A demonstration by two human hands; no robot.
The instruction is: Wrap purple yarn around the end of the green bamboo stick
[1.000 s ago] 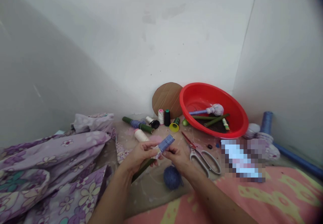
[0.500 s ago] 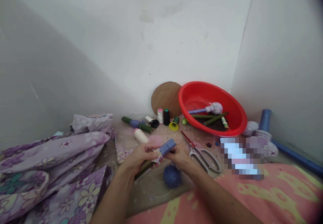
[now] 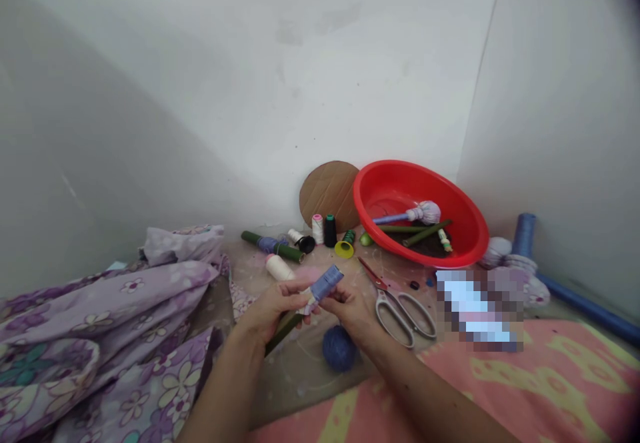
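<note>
Both my hands meet over the floor in front of me. My left hand [image 3: 270,308] grips a thin green stick [image 3: 281,333] whose top end is wound with blue-purple yarn [image 3: 326,282]. My right hand [image 3: 350,304] pinches that wound end from the right side. A ball of blue yarn [image 3: 339,348] lies on the floor just under my right wrist. Large scissors [image 3: 400,303] with white handles lie to the right of my hands.
A red basin [image 3: 465,226] with sticks and a cloth-headed piece stands at the back right. Several thread spools [image 3: 325,231] and a round cardboard disc [image 3: 327,193] sit by the wall. Purple flowered cloth [image 3: 100,323] lies left, a pink mat [image 3: 550,376] right, blue tubes [image 3: 575,300] along the right wall.
The hands have stayed together on the stick; the yarn-wound end dipped toward the right hand, then came back up and a little to the left.
</note>
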